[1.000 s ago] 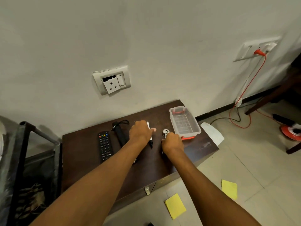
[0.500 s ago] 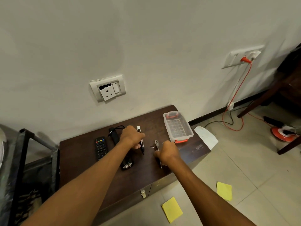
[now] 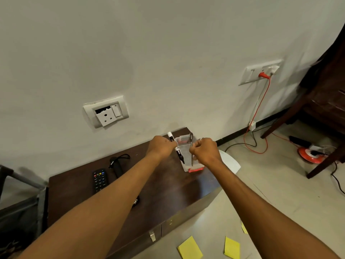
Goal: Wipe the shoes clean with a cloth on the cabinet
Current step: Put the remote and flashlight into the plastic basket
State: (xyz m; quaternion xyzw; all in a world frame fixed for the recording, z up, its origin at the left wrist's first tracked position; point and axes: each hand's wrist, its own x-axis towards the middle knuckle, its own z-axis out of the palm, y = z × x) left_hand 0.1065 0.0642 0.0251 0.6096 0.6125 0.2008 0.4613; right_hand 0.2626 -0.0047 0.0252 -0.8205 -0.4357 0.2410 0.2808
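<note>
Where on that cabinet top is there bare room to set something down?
Bare: cabinet top between remote and front edge, and wood right of the black torch. Crowded: far right corner, where left hand with marker and right hand with metal tool meet over the clear box.

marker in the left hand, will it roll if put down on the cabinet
Likely yes: the marker has a round barrel and the cabinet top looks smooth. It looks stiff and probably light: a slim plastic body held by the left hand alone.
</note>
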